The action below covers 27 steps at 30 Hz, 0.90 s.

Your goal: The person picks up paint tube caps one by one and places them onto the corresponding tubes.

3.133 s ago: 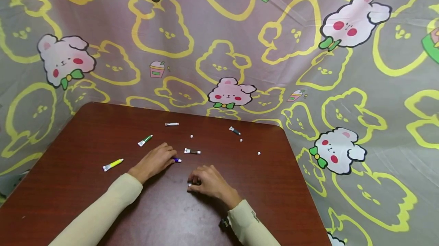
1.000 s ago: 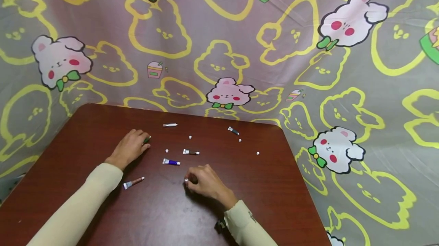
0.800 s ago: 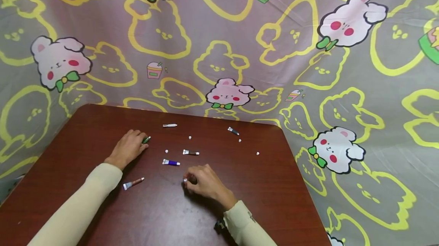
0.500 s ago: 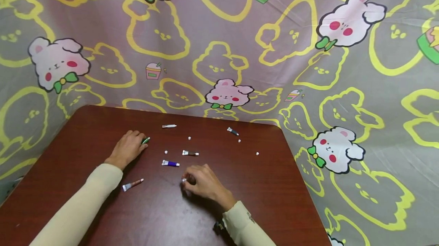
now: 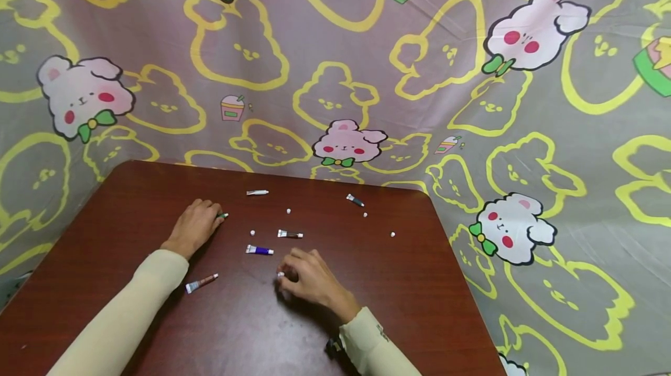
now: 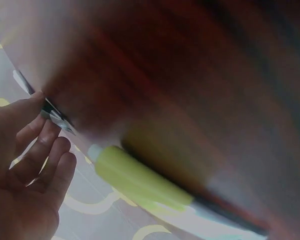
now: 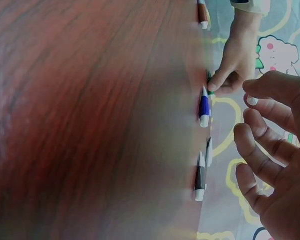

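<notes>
My left hand (image 5: 193, 227) is at the left of the table, its thumb and forefinger pinching a small green paint tube (image 5: 222, 215). Most of that tube is hidden by the fingers in the head view. My right hand (image 5: 309, 277) is held over the middle, with a tiny white cap (image 7: 252, 101) between thumb and forefinger and the other fingers loosely bent. Between the hands lies a blue paint tube (image 5: 260, 251), with a white cap (image 5: 253, 233) just behind it. A brown tube (image 5: 201, 283) rests beside the left sleeve.
A yellow tube (image 6: 139, 175) shows large in the left wrist view. On the brown table (image 5: 393, 306) also lie a dark tube (image 5: 290, 234), a white tube (image 5: 257, 192), a blackish tube (image 5: 355, 200) and several loose white caps. A patterned curtain (image 5: 335, 91) stands behind.
My left hand has gone from the blue tube to the green one, farther left, and now pinches it. The brown tube and a cap have come into sight; the yellow tube is hidden in the head view.
</notes>
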{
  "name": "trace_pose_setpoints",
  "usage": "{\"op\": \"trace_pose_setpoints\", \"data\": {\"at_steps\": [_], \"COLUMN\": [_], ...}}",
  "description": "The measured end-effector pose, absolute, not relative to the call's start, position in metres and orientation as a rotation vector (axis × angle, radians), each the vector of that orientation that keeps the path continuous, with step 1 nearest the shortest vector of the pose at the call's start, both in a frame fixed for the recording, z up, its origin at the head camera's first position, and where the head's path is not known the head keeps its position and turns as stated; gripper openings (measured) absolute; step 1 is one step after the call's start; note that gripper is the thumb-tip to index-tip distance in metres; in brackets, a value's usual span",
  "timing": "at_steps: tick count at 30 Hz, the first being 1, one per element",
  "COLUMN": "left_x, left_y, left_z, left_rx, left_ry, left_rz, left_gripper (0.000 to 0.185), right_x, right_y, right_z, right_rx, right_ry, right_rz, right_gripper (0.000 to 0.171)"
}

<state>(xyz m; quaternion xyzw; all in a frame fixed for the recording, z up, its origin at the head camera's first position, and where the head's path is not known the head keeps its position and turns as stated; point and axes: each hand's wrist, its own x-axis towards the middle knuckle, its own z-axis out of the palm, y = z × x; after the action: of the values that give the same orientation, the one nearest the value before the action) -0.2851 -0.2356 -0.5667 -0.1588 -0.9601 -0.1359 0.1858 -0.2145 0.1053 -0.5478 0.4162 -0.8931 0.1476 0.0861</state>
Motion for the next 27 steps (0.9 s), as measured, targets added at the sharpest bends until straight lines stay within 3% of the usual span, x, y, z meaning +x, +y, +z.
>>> {"op": "trace_pose_setpoints", "data": {"at_steps": [27], "left_x": [-0.272], "left_y": [-0.203], "left_z": [-0.536], "left_rx": [-0.610], "left_ry": [-2.653], "left_rz": [-0.418], "left_gripper": [0.011], "right_x": [-0.226], "right_y": [0.107], "right_z": [-0.547], "right_rx": [1.104], "right_ry": [-2.670], "right_rz": [0.493], "right_gripper": [0.017]}}
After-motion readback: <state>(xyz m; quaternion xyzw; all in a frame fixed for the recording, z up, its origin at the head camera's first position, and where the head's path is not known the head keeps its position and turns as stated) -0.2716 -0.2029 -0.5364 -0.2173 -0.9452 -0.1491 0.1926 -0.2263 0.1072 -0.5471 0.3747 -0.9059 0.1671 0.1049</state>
